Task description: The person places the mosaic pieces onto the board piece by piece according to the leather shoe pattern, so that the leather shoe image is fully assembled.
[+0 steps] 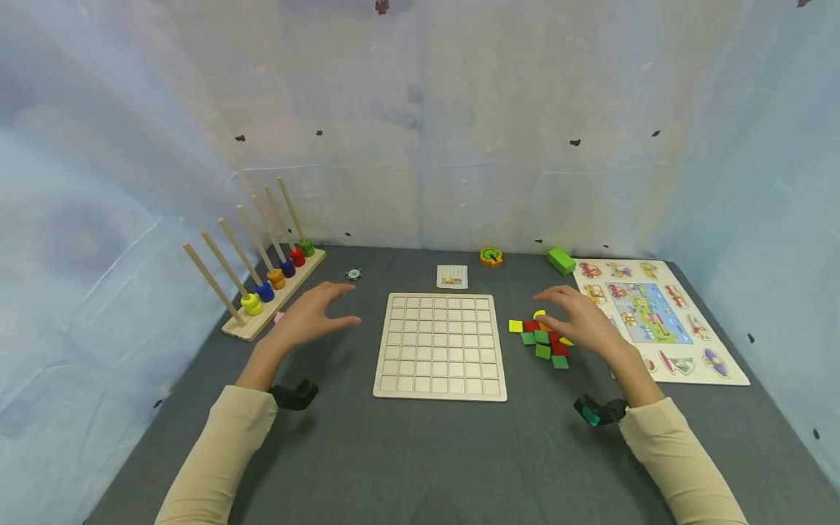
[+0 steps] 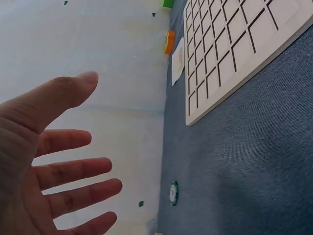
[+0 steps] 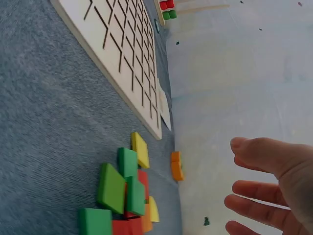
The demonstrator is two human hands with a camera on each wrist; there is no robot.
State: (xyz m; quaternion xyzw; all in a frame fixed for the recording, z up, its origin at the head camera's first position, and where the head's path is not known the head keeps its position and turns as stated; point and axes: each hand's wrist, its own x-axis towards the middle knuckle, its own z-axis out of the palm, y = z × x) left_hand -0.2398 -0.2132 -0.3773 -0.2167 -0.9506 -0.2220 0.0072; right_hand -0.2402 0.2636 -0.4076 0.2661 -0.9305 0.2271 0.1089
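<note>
A pale wooden grid board (image 1: 440, 347) lies flat in the middle of the dark table, its square cells showing bare wood. To its left, my left hand (image 1: 308, 317) hovers above the table with fingers spread and holds nothing; the left wrist view shows the fingers (image 2: 80, 171) apart. On the other side, my right hand (image 1: 580, 321) is held over a loose pile of coloured tiles (image 1: 542, 352) in green, red, yellow and orange, partly covering it in the head view. In the right wrist view the tiles (image 3: 112, 188) stand clear of the fingers.
At the left stands a wooden peg rack (image 1: 275, 292) with coloured rings. Behind the board lie a small pattern card (image 1: 452, 276), a round chip (image 1: 354, 274), an orange-green piece (image 1: 491, 256) and a green block (image 1: 561, 260). A picture puzzle board (image 1: 715, 357) lies at right.
</note>
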